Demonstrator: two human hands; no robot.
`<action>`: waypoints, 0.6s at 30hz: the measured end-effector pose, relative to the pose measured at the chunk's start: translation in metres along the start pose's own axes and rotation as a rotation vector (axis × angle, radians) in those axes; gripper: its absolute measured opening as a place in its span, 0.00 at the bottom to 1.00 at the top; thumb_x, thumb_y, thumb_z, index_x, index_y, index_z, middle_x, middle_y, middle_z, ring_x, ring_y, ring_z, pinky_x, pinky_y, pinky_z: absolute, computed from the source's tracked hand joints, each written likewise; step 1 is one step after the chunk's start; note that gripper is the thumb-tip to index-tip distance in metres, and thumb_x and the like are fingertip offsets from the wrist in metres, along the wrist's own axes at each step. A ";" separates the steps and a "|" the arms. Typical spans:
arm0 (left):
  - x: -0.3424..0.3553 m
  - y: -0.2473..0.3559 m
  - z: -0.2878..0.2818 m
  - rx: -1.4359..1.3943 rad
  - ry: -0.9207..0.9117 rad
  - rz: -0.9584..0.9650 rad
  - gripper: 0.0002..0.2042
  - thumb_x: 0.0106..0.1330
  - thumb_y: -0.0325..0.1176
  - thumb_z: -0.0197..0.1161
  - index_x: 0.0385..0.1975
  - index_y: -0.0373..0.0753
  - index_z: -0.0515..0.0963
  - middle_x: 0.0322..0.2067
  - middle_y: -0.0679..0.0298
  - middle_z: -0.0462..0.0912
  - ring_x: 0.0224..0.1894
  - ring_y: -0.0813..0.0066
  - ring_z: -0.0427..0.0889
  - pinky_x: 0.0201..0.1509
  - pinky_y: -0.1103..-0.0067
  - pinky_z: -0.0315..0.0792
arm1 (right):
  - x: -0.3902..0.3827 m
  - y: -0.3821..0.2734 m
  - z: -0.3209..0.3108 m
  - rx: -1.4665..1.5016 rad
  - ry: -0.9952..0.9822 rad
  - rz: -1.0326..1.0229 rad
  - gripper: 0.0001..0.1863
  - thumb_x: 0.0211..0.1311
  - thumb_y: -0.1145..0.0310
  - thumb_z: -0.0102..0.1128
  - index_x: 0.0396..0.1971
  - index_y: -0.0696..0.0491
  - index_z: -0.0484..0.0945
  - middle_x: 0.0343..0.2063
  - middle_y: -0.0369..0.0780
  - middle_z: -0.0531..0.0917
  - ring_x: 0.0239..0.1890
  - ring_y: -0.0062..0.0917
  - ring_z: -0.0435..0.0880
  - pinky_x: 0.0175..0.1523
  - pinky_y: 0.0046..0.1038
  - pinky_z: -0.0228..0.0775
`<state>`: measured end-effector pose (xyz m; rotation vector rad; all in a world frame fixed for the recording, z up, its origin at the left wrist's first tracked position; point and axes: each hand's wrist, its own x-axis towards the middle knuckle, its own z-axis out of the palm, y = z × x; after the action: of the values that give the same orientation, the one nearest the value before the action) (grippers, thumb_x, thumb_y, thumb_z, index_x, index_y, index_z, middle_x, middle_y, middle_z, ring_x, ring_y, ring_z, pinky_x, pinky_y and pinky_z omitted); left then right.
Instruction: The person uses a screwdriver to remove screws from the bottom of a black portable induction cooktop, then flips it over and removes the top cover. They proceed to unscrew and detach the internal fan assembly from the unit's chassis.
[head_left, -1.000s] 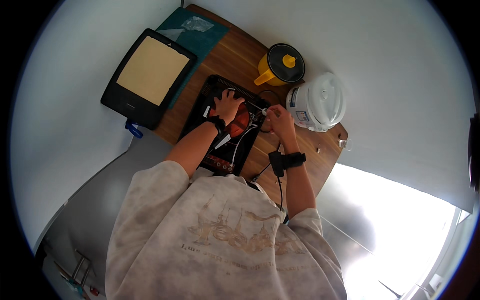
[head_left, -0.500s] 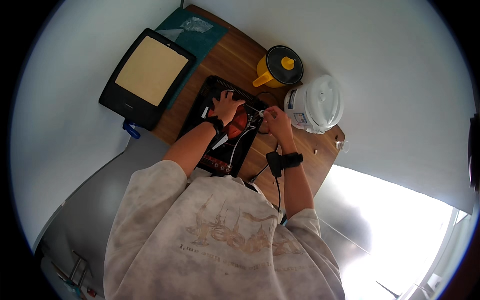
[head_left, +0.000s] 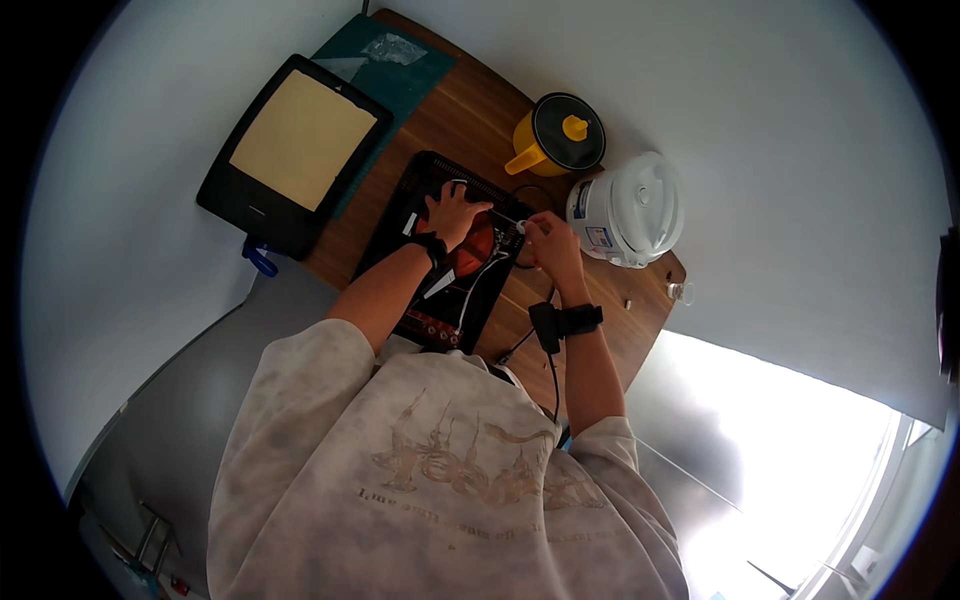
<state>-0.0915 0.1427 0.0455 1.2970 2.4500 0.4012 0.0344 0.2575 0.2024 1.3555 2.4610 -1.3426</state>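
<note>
An opened induction cooker base [head_left: 478, 325], a black tray with a round copper coil [head_left: 471, 257] and wiring inside, lies on the wooden table in front of me. My left hand [head_left: 455, 215] rests over the far part of the coil, fingers spread, its thumb pointing right. At the base's right edge my right hand [head_left: 552, 243] is closed in a pinch, with a small white piece [head_left: 521, 227] at its fingertips. A thin pale line runs from there toward my left thumb; I cannot make out whether it is a wire or a tool. A white wire [head_left: 484, 272] curves below the coil.
A black panel with a tan sheet [head_left: 303, 140] lies at the left, partly over a green mat [head_left: 420, 72]. Behind stand a yellow pot with a black lid [head_left: 568, 133] and a white lidded bucket [head_left: 645, 212]. A small clear cup [head_left: 683, 292] is near the table's right corner.
Almost nothing differs. My right hand has shifted very slightly left at the base's right edge; my left hand stays over the coil.
</note>
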 end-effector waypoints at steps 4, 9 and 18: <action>0.001 -0.002 0.001 -0.015 0.000 0.003 0.30 0.60 0.24 0.63 0.59 0.68 0.72 0.60 0.55 0.63 0.68 0.49 0.55 0.57 0.37 0.65 | 0.000 -0.001 0.000 0.002 -0.007 0.026 0.10 0.61 0.65 0.58 0.34 0.57 0.80 0.13 0.40 0.80 0.14 0.24 0.81 0.22 0.27 0.72; -0.002 0.003 -0.011 -0.051 -0.058 -0.031 0.19 0.72 0.34 0.50 0.57 0.67 0.75 0.63 0.55 0.62 0.69 0.50 0.54 0.62 0.39 0.60 | 0.004 0.003 0.002 -0.037 0.003 -0.020 0.10 0.61 0.64 0.58 0.35 0.56 0.80 0.15 0.42 0.81 0.14 0.27 0.82 0.24 0.29 0.73; 0.002 -0.002 0.000 -0.036 0.017 0.010 0.31 0.56 0.26 0.68 0.58 0.66 0.73 0.60 0.54 0.63 0.67 0.49 0.56 0.57 0.36 0.65 | 0.023 0.018 0.005 -0.195 0.025 -0.123 0.11 0.60 0.63 0.57 0.35 0.55 0.82 0.22 0.45 0.84 0.25 0.39 0.85 0.38 0.36 0.77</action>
<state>-0.0939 0.1436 0.0440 1.2969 2.4398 0.4584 0.0310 0.2739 0.1782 1.2039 2.6488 -1.0762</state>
